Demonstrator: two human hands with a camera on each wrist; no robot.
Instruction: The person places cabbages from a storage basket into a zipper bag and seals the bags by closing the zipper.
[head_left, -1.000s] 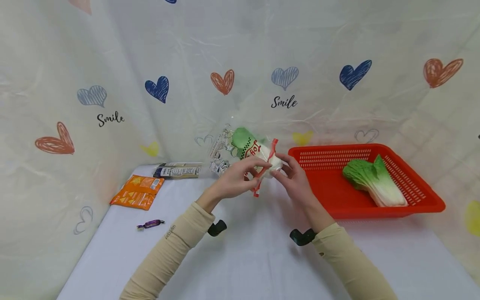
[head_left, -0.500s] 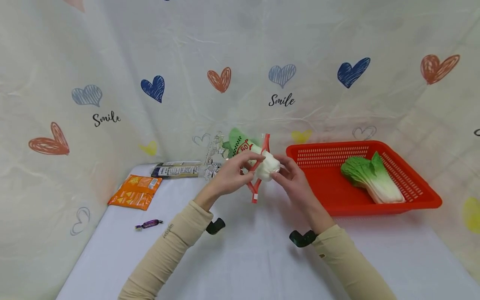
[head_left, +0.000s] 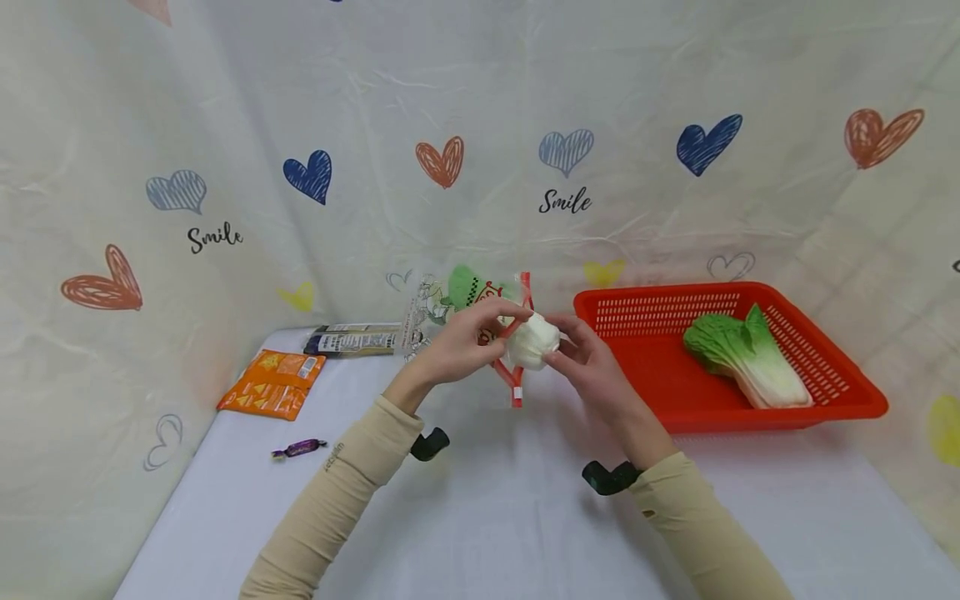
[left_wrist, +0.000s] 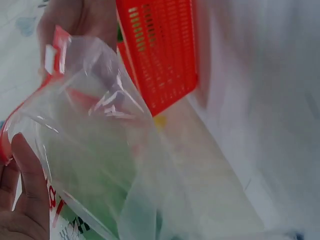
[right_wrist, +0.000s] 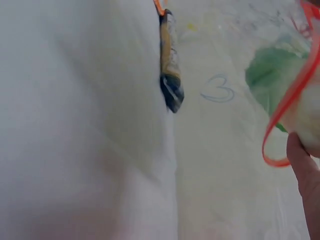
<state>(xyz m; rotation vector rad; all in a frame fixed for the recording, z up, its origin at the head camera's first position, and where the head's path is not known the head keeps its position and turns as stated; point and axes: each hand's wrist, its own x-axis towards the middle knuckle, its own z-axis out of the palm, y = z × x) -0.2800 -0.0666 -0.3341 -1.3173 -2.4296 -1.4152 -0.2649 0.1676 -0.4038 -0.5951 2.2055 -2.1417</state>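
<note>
Above the middle of the table, a clear zip bag [left_wrist: 95, 110] with a red zip edge [head_left: 517, 393] surrounds a vegetable with a white base [head_left: 534, 340] and green leaves [right_wrist: 265, 70]. My left hand [head_left: 461, 342] pinches the bag at its red zip between thumb and fingers. From the right, my right hand [head_left: 596, 362] grips the white base, which sticks out through the bag's mouth. In the right wrist view the right thumb [right_wrist: 305, 170] presses on the base beside the looping zip edge. Red lettering and the left fingers cover part of the vegetable.
A red basket [head_left: 622, 392] with a Chinese cabbage [head_left: 750, 362] in it stands at the right. On the left of the white-covered table [head_left: 480, 525] lie an orange packet [head_left: 273, 383], a purple wrapped candy [head_left: 298, 448] and a long dark package [head_left: 352, 340].
The white base has come further out of the bag's mouth. The red zip edge and the bag have shifted left along the vegetable, while both hands keep hold.
</note>
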